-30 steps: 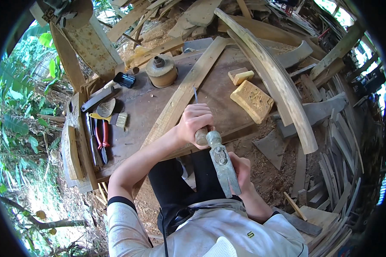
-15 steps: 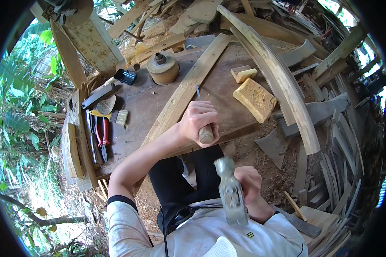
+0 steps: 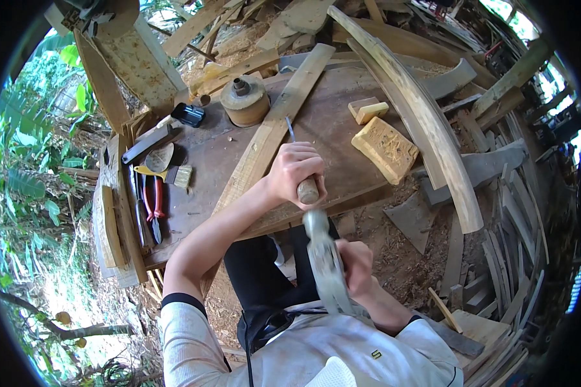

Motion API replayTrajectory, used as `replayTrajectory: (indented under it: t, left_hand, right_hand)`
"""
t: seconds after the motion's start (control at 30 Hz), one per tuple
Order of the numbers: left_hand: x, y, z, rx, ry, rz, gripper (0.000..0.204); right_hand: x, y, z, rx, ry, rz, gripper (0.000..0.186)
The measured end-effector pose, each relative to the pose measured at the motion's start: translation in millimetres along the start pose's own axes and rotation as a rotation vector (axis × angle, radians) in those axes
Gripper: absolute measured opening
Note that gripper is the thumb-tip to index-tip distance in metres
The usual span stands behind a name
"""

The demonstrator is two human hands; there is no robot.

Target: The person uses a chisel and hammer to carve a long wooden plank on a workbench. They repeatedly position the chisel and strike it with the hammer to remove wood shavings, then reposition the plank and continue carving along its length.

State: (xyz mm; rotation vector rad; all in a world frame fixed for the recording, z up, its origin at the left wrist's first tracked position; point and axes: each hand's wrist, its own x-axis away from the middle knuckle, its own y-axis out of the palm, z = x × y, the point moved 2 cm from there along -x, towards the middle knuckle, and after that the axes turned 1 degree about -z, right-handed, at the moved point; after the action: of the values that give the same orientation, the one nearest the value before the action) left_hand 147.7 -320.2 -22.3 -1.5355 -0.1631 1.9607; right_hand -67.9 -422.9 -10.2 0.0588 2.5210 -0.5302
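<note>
My left hand (image 3: 297, 169) is wrapped round the wooden handle of a chisel (image 3: 308, 191). Its narrow metal blade points away from me, the tip at the right edge of a long wooden plank (image 3: 271, 138) lying slantwise over the workbench (image 3: 223, 158). In my right hand (image 3: 356, 266) is a hammer (image 3: 327, 264), slightly blurred. The near end of its head is just short of the chisel's butt; whether they touch I cannot tell. The hammer's handle is mostly hidden behind the head and my hand.
A round wooden block with a spindle (image 3: 245, 102) stands at the back. Pliers (image 3: 153, 206), a paintbrush (image 3: 182, 177) and a black cup (image 3: 188, 115) lie at the left. On the right are a yellowish wood block (image 3: 385, 149), a long curved timber (image 3: 426, 122) and stacked offcuts.
The hammer has moved up and left, toward the chisel's butt. The plank has shifted a little left, and my left hand with the chisel has moved slightly forward and left.
</note>
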Motion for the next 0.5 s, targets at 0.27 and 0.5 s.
replayTrajectory:
  t: [0.27, 0.5]
  left_hand:
    - [5, 6, -2, -0.039, -0.007, 0.019, 0.032]
    - [2, 17, -2, -0.028, 0.004, 0.056, 0.027]
  right_hand:
    - [7, 13, 15, -0.025, -0.135, 0.16, 0.016]
    - [34, 9, 39, -0.066, -0.182, 0.171, 0.016]
